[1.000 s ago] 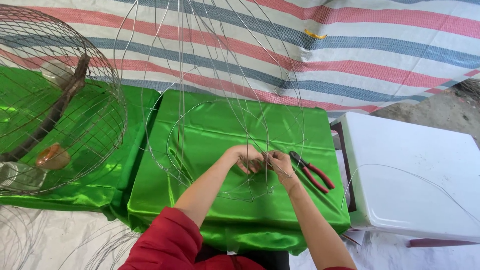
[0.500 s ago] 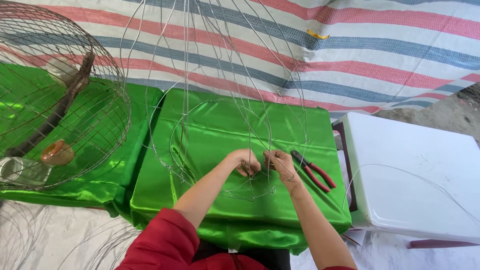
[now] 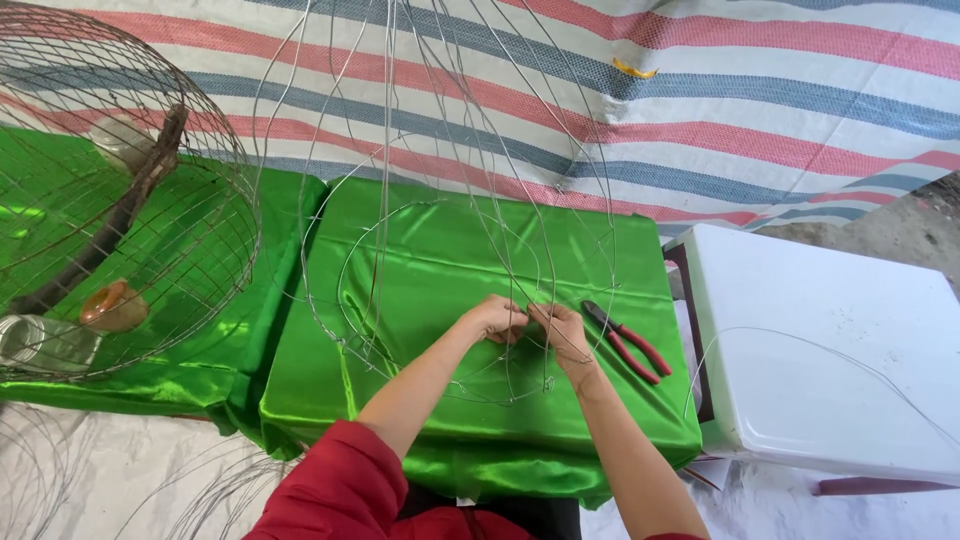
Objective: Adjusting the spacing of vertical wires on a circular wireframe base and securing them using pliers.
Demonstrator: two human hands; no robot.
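Green-draped counter (image 3: 440,250), striped tarp behind. Left hand (image 3: 495,318) and right hand (image 3: 562,328) together at centre, each grip pinched narrow on wire frame (image 3: 450,200) where strands meet, steadying joint for twisting. Pliers (image 3: 627,340) just right, within reach. Finished cage (image 3: 110,190) far left. Versus earlier frame: hands shifted slightly lower, closer together.

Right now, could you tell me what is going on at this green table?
A person in red sleeves has the left hand and right hand pressed together on the thin wires of an unfinished wire cage frame, which stands on the green satin cloth. Red-handled pliers lie unused beside the right hand. A finished round wire cage sits to the left.
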